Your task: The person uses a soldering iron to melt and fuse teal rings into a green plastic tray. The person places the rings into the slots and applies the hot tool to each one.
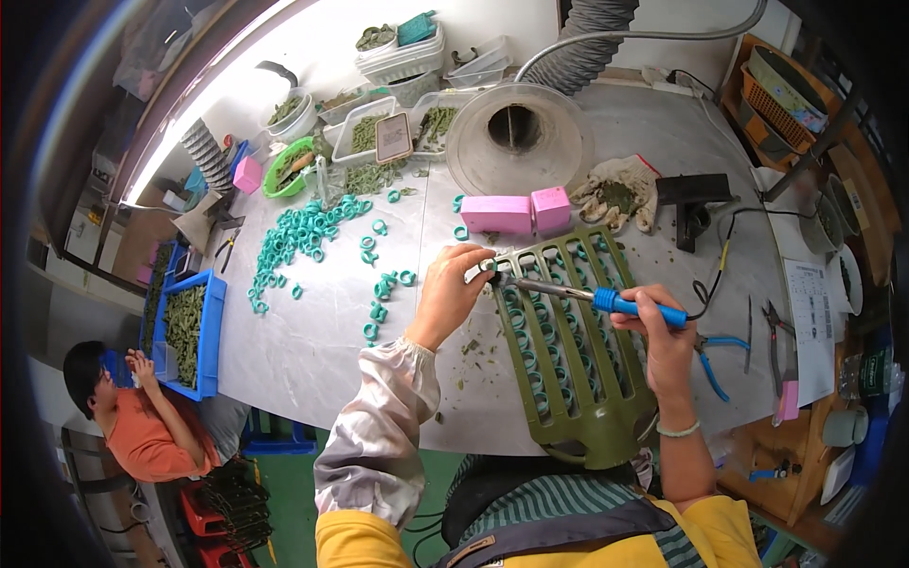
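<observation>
My right hand (656, 327) is closed round the blue handle of a soldering iron (636, 306). The iron's metal shaft points left, its tip close to my left fingertips. My left hand (450, 292) pinches a small ring (487, 268) at the upper left corner of an olive-green slotted plastic rack (568, 331). Fingers and the iron partly cover that ring, so its details are unclear. Rows of teal rings sit in the rack's slots. On the table to the left lies a heap of loose teal rings (301, 232), with several more scattered nearer my left forearm.
Behind the rack are pink blocks (497, 214), a clear fume hood cone (473, 142) and a glove (620, 189) holding green bits. Pliers (712, 364) lie at right. Trays of green pieces (365, 133) and a phone (393, 138) stand behind. Another person (151, 426) sits by a blue bin (210, 331).
</observation>
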### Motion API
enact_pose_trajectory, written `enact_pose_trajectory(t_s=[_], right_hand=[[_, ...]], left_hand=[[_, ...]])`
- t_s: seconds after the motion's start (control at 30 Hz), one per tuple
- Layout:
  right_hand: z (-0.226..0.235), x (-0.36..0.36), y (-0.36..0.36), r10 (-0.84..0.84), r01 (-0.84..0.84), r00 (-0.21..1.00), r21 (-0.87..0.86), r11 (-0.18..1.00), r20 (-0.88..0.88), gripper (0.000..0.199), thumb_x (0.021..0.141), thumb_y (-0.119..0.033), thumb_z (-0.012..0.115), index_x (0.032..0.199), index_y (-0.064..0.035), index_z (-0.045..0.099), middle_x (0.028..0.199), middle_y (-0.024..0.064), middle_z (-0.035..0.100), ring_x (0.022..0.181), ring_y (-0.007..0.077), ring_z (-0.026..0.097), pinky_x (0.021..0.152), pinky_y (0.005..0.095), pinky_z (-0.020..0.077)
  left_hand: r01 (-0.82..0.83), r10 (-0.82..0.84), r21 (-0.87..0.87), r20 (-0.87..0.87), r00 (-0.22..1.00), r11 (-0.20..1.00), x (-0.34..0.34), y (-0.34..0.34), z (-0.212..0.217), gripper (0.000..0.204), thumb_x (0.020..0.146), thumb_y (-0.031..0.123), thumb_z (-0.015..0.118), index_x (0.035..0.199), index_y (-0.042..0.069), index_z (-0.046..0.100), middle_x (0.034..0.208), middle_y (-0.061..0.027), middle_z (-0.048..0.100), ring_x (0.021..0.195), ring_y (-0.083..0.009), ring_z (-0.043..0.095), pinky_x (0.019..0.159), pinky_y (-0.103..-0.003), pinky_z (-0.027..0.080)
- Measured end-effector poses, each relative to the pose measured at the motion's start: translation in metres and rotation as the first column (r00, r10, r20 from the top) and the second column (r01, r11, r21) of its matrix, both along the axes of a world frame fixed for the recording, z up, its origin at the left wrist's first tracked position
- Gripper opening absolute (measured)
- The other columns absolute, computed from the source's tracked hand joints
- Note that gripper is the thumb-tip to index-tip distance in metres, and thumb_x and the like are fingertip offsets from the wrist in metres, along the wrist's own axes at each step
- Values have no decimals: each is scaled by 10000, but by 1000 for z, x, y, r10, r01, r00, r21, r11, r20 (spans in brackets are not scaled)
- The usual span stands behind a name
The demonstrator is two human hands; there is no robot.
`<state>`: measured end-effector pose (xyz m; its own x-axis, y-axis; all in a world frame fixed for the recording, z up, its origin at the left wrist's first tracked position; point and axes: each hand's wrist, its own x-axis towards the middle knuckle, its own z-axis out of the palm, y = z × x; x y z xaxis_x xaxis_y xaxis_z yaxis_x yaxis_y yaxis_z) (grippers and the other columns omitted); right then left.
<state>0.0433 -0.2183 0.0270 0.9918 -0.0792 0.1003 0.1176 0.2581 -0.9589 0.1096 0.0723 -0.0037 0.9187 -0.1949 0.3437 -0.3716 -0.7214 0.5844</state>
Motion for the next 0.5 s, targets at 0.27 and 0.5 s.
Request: enact_pose_trajectory(t_s=[0.27,0.5], right_hand=[[15,-13,-21,-34,35,999,-83,996,11,229,967,-158,584,911,49,665,851,79,667,718,180,705,665,301,620],[17,-17,-17,-24,22,999,-55,998,-27,232,965,-160,583,903,48,662,854,78,659,701,174,700,651,300,620]], left_hand=[[-117,109,-215,-52,993,970,-1,26,3,306,841,62,699,1136,45,622,1080,-132,625,936,-298,632,800,-360,520],[-531,565,304,-30,824,791,-29,144,-22,160,829,159,711,910,24,685,815,-125,645,741,-268,608,675,-381,483]])
